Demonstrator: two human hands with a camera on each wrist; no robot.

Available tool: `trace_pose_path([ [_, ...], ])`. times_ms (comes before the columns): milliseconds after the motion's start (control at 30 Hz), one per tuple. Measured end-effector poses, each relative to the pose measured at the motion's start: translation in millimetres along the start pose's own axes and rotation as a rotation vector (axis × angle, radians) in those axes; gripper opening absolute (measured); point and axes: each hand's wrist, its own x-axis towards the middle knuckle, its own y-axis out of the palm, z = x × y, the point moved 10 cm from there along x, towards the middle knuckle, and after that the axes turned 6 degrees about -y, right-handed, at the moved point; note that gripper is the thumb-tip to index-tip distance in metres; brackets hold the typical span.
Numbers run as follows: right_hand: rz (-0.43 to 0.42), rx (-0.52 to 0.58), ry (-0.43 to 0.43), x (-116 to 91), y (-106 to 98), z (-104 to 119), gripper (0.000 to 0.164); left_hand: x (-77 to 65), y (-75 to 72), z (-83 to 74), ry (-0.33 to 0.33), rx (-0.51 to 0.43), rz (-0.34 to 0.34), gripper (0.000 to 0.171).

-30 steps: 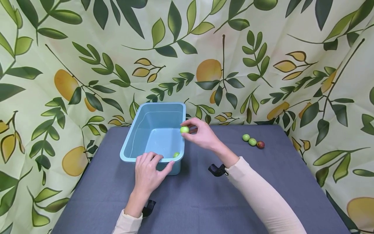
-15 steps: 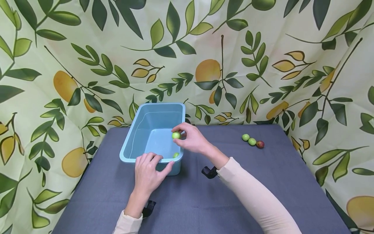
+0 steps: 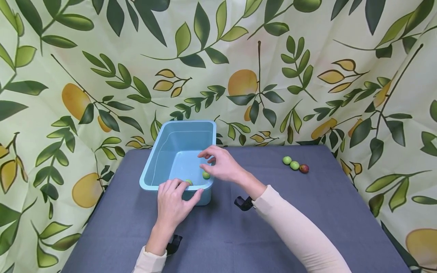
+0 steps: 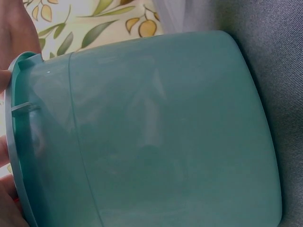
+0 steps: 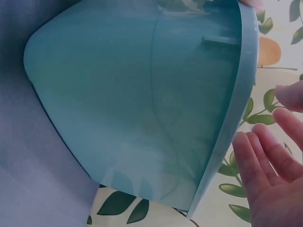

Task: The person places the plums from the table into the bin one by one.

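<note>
A light blue plastic basin stands on the table. My left hand grips its near rim, fingers over the edge; the left wrist view shows fingertips along that rim beside the basin's outer wall. Over the right rim hovers my right hand, thumb and fingers apart and holding nothing. Its spread fingers show past the rim in the right wrist view. Inside the basin lie two small round green fruits: one below my right thumb, another partly hidden by the left hand and rim.
On the right of the dark grey tablecloth, two green fruits lie in a row with a dark red one. A leaf-and-fruit patterned cloth hangs behind the table and along both sides.
My right hand moved left over the basin and let go of a green fruit, which dropped inside. A green fruit now shows beside my left fingers. My left hand stayed on the rim.
</note>
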Motion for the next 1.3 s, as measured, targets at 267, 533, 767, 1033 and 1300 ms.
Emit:
trace_pose_path([
  [267,0.02,-0.072,-0.013,-3,-11,6,0.024,1.6,0.2,0.8,-0.007,0.001,0.011,0.053],
  [533,-0.002,-0.263,-0.042,-9,-26,5,0.022,1.1,-0.2,1.4,-0.004,0.003,0.006,0.049],
  [767,-0.023,-0.329,-0.02,-16,-43,-5,0.022,0.8,1.1,1.5,-0.011,0.004,0.018,0.044],
  [1033,-0.019,-0.395,0.065,-27,-60,-29,0.022,0.7,0.7,1.5,-0.008,-0.004,0.008,0.042],
  [1300,-0.015,-0.474,0.097,-38,-72,-44,0.021,1.0,0.8,1.3,-0.021,-0.003,0.011,0.053],
])
